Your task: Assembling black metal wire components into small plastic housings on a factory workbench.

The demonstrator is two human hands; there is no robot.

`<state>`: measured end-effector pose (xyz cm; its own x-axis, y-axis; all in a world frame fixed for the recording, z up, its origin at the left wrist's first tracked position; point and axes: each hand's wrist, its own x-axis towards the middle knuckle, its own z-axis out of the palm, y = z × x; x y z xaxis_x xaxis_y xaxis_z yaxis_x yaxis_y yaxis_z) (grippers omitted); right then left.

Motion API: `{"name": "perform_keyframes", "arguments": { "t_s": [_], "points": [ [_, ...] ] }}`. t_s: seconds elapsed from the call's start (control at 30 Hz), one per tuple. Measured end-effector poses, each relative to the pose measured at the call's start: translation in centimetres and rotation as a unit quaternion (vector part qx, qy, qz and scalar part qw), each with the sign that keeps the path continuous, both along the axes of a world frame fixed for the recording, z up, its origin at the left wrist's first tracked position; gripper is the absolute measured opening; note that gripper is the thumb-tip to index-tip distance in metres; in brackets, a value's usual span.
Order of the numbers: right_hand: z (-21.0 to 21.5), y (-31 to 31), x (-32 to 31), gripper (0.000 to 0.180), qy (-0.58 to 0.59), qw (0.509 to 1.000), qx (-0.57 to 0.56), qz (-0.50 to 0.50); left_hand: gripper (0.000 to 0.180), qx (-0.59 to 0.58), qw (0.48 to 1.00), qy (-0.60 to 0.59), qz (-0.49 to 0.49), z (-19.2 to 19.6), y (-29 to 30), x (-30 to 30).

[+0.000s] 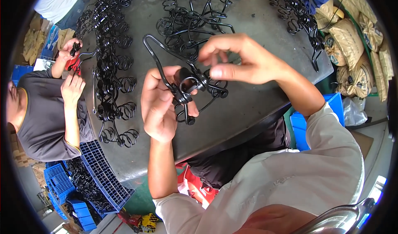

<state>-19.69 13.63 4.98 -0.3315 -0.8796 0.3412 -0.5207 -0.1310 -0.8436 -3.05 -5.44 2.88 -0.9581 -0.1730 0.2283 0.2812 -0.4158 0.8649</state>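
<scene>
Above the near part of the dark table, my left hand (159, 105) grips a black wire spring part (182, 95). The part has a long bent loop rising up and left, with coils and dark fittings lower down. My right hand (248, 62) is just right of the part, thumb and forefinger apart and nothing visible between them. Whether its fingertips touch the part I cannot tell. Behind both hands lies a loose heap of similar black wire spring parts (186, 22).
A long row of black spring parts (114, 76) runs along the table's left side; another cluster (296, 16) lies far right. At left a co-worker (45, 114) handles a similar part. Blue crates (62, 180) stand lower left, a blue bin (300, 130) and sacks (348, 39) at right.
</scene>
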Motion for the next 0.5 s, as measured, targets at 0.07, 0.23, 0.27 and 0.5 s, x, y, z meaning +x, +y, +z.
{"name": "perform_keyframes", "arguments": {
  "t_s": [0.07,0.23,0.27,0.5],
  "points": [
    [-0.4,-0.5,0.7,0.043,0.031,0.999,-0.016,0.04,0.052,-0.009,1.0,0.011,0.002,0.4,0.6,0.0],
    [-1.0,-0.7,1.5,0.044,0.032,0.992,0.049,0.115,0.061,-0.076,0.996,-0.01,0.053,0.3,1.2,-0.1],
    [-1.1,-0.8,1.5,0.044,0.03,0.992,0.045,0.114,0.059,-0.013,1.0,-0.004,0.024,0.0,0.9,-0.3],
    [-0.8,-0.4,1.8,0.039,-0.041,0.992,0.025,0.113,0.064,0.078,0.996,-0.04,-0.025,0.5,-0.5,-0.5]
  ]
}}
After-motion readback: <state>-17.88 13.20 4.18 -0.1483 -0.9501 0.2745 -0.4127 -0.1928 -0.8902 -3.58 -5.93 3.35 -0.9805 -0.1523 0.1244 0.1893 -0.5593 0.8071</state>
